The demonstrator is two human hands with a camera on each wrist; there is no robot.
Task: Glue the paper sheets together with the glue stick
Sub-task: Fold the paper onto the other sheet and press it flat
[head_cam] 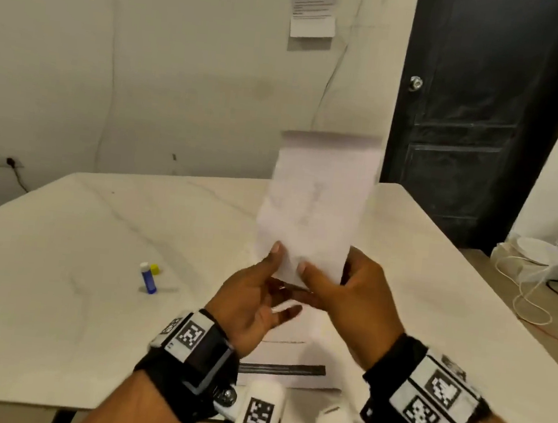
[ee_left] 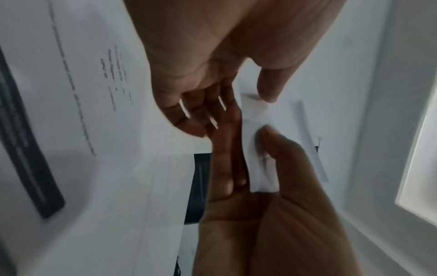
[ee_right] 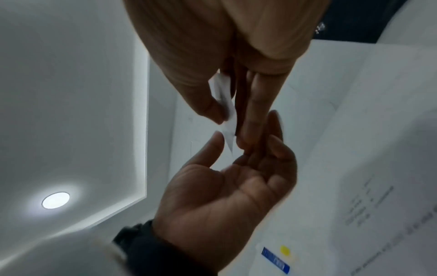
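A white paper sheet [head_cam: 317, 198] stands upright and blurred above the table [head_cam: 59, 257]. My right hand [head_cam: 348, 294] pinches its lower edge between thumb and fingers [ee_right: 250, 112]. My left hand [head_cam: 262, 289] lies open beside it: its thumb [ee_right: 217, 138] touches the sheet's lower left edge and its straight fingers reach under the right hand. A second sheet [head_cam: 290, 357], printed with a black bar, lies flat on the table below both hands. The blue glue stick [head_cam: 148, 280] stands uncapped to the left, with its yellow cap [head_cam: 155, 269] just behind it.
The table's near edge runs just below my wrists, and its right edge slants away. A dark door [head_cam: 470, 111] stands at the back right. White cables and a round white object [head_cam: 534, 259] lie on the floor to the right. A printed note [head_cam: 313, 4] hangs on the wall.
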